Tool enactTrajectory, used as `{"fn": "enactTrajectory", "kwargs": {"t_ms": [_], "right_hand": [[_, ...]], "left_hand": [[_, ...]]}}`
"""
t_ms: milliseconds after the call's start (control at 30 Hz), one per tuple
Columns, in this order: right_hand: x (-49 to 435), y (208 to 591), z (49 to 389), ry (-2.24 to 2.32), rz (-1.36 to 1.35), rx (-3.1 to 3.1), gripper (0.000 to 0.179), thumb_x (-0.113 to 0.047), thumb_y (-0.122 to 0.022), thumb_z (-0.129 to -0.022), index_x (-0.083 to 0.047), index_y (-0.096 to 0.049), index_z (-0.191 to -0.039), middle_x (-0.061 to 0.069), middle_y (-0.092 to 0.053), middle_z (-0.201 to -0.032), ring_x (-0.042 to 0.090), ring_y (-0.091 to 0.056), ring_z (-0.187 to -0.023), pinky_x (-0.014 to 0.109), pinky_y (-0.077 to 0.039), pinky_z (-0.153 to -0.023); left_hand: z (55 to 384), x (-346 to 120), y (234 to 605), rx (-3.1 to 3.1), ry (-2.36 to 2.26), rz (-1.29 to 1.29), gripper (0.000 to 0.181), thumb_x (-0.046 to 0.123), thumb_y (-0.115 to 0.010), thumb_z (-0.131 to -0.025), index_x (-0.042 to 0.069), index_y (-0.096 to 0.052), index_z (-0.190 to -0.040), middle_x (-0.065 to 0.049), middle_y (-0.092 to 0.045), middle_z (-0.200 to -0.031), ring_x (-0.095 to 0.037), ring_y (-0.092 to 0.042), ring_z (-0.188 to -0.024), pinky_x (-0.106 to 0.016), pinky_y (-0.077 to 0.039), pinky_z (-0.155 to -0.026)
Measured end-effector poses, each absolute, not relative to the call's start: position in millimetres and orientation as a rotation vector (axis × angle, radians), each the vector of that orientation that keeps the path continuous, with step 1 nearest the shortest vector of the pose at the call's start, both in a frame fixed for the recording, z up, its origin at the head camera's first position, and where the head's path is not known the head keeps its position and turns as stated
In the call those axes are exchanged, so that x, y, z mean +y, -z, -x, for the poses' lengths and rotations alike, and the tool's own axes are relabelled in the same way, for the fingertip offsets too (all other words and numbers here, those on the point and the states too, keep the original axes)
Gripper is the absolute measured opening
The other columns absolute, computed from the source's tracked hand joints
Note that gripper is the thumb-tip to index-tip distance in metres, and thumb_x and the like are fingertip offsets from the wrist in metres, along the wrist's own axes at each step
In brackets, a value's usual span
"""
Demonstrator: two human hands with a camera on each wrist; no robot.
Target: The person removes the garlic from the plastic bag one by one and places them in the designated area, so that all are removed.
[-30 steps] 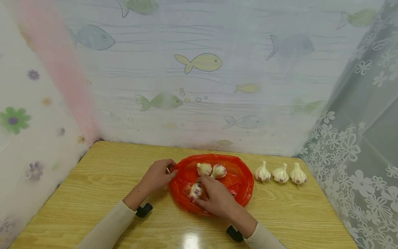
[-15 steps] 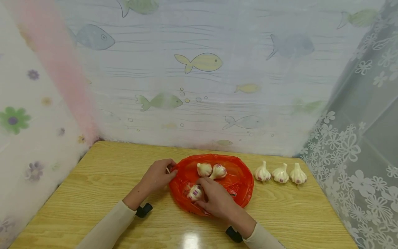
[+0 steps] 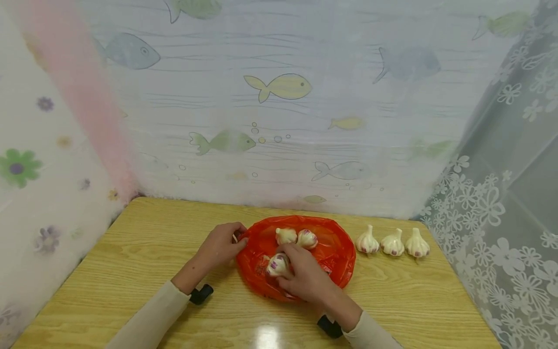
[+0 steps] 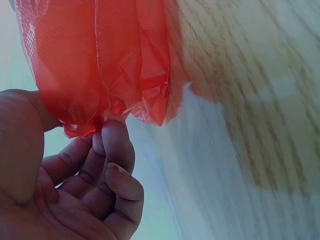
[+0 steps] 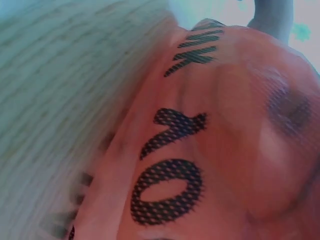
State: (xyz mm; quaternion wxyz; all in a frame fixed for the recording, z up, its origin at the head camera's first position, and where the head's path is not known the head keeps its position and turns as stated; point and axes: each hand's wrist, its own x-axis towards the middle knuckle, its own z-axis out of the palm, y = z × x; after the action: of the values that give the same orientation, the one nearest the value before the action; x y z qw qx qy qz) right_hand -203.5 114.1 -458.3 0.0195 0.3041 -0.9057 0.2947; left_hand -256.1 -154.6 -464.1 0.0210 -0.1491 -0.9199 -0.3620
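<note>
A red plastic bag (image 3: 335,232) lies spread wide on the table, its mouth facing up. My left hand (image 3: 222,244) pinches the bag's left rim between thumb and fingers; in the left wrist view the fingers (image 4: 120,145) are curled against the gathered plastic. Inside the bag my right hand (image 3: 308,275) grips a purple-streaked garlic bulb (image 3: 277,266) from its right side. Two other garlic bulbs, one paler (image 3: 285,236) and one streaked (image 3: 307,239), lie behind it in the bag. The printed bag wall (image 5: 230,150) mostly hides the right hand in the right wrist view.
To the right of the bag, a row of three garlic bulbs (image 3: 393,243) stands on the wooden table (image 3: 152,242), stems up. A fish-patterned curtain (image 3: 279,145) hangs behind the table's back edge, and a flowered translucent curtain (image 3: 514,218) runs along the right.
My right hand has shifted slightly away from me with the garlic bulb, which has turned and moved a little back and right. The left hand stays at the bag's rim.
</note>
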Motion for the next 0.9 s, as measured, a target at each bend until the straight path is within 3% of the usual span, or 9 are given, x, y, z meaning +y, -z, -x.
{"fn": "enactTrajectory", "kwargs": {"t_ms": [433, 900], "right_hand": [[123.1, 448.5, 205.6, -0.937, -0.974, -2.747, 0.057, -0.018, -0.087, -0.086, -0.015, -0.066, -0.139, -0.001, -0.063, -0.129, 0.012, -0.060, -0.101, 0.031, -0.056, -0.086], [134.7, 437.7, 208.3, -1.118, -1.015, -2.735, 0.061, -0.021, -0.088, -0.087, -0.017, -0.064, -0.143, -0.002, -0.067, -0.134, 0.011, -0.063, -0.103, 0.039, -0.060, -0.090]], "left_hand": [[256.8, -153.9, 464.9, -2.866, 1.125, 0.455, 0.011, 0.015, -0.075, -0.098, 0.009, -0.075, -0.108, 0.003, -0.068, -0.087, -0.013, -0.058, -0.071, -0.028, -0.054, -0.061], [257.2, -154.0, 465.6, -2.863, 1.144, 0.447, 0.011, 0.014, -0.075, -0.098, 0.010, -0.075, -0.107, 0.003, -0.068, -0.087, -0.013, -0.057, -0.068, -0.027, -0.053, -0.059]]}}
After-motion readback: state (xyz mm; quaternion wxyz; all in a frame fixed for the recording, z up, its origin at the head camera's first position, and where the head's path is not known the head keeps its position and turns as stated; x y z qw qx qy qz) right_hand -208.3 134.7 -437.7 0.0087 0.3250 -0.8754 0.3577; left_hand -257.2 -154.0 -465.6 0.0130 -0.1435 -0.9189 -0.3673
